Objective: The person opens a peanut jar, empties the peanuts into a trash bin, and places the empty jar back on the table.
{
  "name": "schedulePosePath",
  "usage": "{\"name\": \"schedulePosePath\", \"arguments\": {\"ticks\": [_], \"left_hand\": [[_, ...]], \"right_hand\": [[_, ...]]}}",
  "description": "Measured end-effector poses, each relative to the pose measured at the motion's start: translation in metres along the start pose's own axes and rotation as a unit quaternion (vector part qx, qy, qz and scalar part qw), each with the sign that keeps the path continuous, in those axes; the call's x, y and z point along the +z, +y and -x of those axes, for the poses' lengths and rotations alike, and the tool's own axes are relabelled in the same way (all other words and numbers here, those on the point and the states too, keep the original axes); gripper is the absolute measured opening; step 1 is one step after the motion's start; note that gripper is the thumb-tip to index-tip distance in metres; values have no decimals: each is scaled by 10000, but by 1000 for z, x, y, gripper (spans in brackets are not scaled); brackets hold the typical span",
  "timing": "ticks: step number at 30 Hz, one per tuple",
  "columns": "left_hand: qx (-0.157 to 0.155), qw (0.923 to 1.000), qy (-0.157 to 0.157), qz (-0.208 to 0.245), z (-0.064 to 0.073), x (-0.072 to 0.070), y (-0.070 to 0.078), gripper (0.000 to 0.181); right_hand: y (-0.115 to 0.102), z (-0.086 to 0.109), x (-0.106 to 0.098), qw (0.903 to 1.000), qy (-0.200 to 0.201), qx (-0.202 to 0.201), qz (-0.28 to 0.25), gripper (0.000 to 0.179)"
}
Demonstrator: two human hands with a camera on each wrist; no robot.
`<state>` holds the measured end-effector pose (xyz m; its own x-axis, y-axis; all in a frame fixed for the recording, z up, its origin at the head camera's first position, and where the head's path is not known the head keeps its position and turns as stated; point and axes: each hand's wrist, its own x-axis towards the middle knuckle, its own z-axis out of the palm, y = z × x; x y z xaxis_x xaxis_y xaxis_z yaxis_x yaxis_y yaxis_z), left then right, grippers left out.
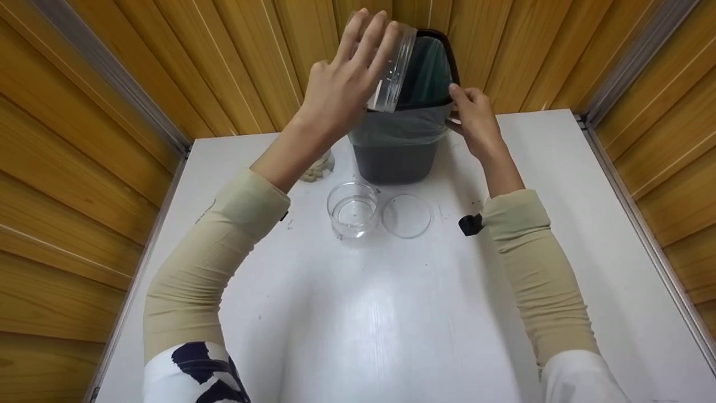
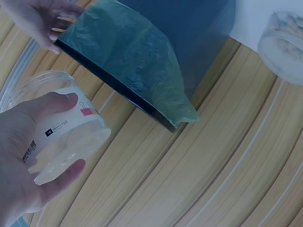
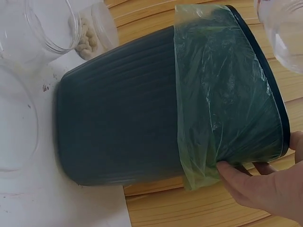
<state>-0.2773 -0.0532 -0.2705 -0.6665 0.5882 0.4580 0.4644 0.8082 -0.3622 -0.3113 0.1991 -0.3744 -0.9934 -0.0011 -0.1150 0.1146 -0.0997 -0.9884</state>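
My left hand grips a clear plastic jar tipped on its side above the near left rim of a dark grey waste bin. In the left wrist view the jar's white label shows a barcode and a pink binder-clip picture, with the thumb lying across it. My right hand pinches the bin's right rim, the thumb on top and the fingers below against the outside. A thin green bin liner folds down over the rim. The bin's inside bottom is hidden.
In front of the bin, an open clear round container stands on the white table, with a clear round lid beside it. A jar of pale pieces is partly behind my left forearm. Wood-panelled walls enclose the table.
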Motion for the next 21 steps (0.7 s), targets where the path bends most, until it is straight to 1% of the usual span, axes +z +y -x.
{"name": "schedulePosePath", "arguments": {"ticks": [3, 5, 6, 8, 10, 12, 14, 16, 18, 21], "left_hand": [[-94, 9996, -21, 268, 7, -5, 3, 96], [-162, 9991, -48, 393, 13, -7, 5, 109], [-200, 9987, -47, 462, 16, -7, 7, 115], [-275, 9981, -32, 553, 22, -7, 10, 124], [-312, 9979, 47, 571, 28, -7, 15, 127], [-289, 9979, 144, 568, 34, -6, 19, 127], [-246, 9973, 279, 632, 40, -5, 23, 127], [-192, 9959, 420, 781, 44, -4, 28, 126], [-156, 9932, 511, 1036, 48, -4, 32, 125], [-176, 9869, 532, 1510, 54, -2, 38, 122]], "right_hand": [[1, 3, -8, 9990, -81, -22, 441, 60], [1, 7, -14, 9944, -53, -107, 1046, 62], [1, 9, -18, 9899, -2, -173, 1407, 63], [2, 15, -25, 9746, 128, -350, 2209, 64], [5, 22, -32, 9554, 230, -605, 2881, 64], [9, 28, -38, 9382, 264, -840, 3347, 64], [13, 34, -45, 9242, 267, -1055, 3660, 64], [19, 39, -50, 9136, 300, -1205, 3871, 63], [24, 43, -54, 9051, 359, -1252, 4046, 62], [33, 46, -59, 8951, 421, -1244, 4262, 63]]}}
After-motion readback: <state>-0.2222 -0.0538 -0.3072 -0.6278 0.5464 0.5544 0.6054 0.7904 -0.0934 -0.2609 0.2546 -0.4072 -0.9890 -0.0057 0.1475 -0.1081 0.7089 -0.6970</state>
